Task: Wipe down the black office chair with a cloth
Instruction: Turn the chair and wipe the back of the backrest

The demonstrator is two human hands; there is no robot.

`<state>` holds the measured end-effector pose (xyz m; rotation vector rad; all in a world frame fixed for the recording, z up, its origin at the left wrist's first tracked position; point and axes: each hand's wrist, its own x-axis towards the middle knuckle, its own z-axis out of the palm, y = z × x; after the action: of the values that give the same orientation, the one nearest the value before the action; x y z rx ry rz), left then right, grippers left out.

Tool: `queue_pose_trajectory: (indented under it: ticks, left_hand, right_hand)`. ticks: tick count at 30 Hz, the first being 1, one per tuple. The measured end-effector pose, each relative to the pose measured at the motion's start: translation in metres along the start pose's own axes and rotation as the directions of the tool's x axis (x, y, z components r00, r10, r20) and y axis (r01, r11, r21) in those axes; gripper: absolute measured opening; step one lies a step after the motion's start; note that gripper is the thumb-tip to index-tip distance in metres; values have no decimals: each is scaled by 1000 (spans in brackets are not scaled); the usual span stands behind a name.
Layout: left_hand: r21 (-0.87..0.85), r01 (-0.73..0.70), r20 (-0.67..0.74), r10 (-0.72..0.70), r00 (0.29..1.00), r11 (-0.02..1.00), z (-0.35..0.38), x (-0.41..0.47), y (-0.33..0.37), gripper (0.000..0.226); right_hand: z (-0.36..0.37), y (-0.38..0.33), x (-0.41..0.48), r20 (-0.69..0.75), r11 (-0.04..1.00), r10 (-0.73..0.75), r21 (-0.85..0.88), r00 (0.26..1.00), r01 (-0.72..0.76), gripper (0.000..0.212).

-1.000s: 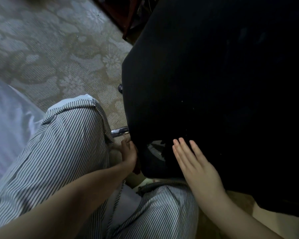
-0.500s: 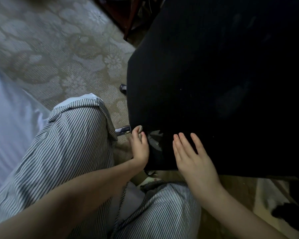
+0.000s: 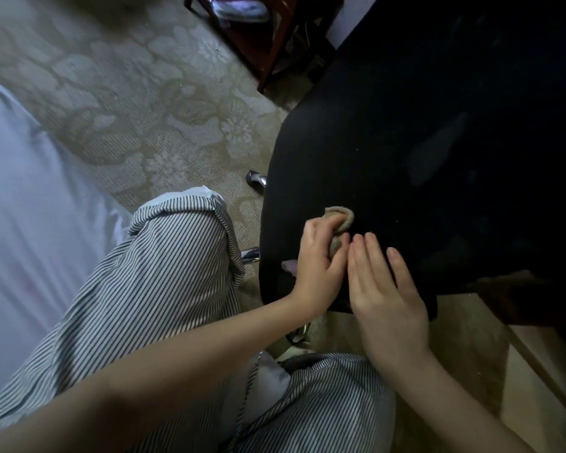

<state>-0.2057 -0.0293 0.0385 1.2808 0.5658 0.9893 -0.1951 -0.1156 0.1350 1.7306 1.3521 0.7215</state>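
At the front edge of the black office chair (image 3: 389,142) seat, the left hand (image 3: 319,266) grips a tan cloth (image 3: 342,219). Its fingers are curled round it, and the bunched cloth touches the fabric. The right hand (image 3: 384,289) lies flat just beside it, fingers straight and close together, pressing the seat.

Judgement: wiping step in hand, at the seat's front. Coverage so far cannot be told. The next move calls for sweeping the cloth outward across the fabric while the right hand steadies the chair, which may swivel on the patterned carpet (image 3: 128,103).
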Motion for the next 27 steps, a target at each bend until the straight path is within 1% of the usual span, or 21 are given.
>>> queue_pose_trajectory:
  ticks: [3,5,7,9,12,15,18,19,23,25,27]
  left_hand:
    - [30,-49,-1,49,999,998,-4,-12,-7,29]
    - [86,-19,-33,22,999,996,-9,-26,-26,28]
    - [134,121,-95,-109,990,984,-14,-39,-48,31]
    - [148,274,-142,-253,957,950,-18,-45,-65,38]
    - [164,419,-156,-396,905,893,-24,-41,-80,28]
    - [117,550,-220,-518,826,827,-30,-34,-95,27]
    - [171,656,-278,-603,748,735,-39,-29,-107,25]
    - [182,694,-299,-634,713,696,-42,-27,-110,26]
    - [95,835,-400,-748,530,541,-45,-28,-114,33]
    - [61,858,-435,-760,483,510,-42,-30,-110,35]
    - [35,860,-440,-765,471,510,-39,-31,-105,32]
  right_hand:
    - [-3,4,-3,42,997,16,-80,999,-13,65]
    - [-5,4,-1,67,997,28,-74,997,-23,71]
    - [-4,2,1,76,997,44,-68,996,-39,73]
    - [-2,1,1,75,997,47,-73,996,-41,72]
    - [-1,1,1,54,996,43,-78,998,-39,68]
    - [1,1,0,34,996,43,-86,999,-40,68]
    - [3,0,0,12,997,42,-68,999,-41,68]
    - [4,0,0,9,997,40,-69,999,-40,70]
    - [6,0,0,3,994,33,-102,999,-33,72]
    - [6,0,0,0,994,28,-108,1000,-28,71]
    - [5,0,1,-13,994,27,-107,1000,-29,69]
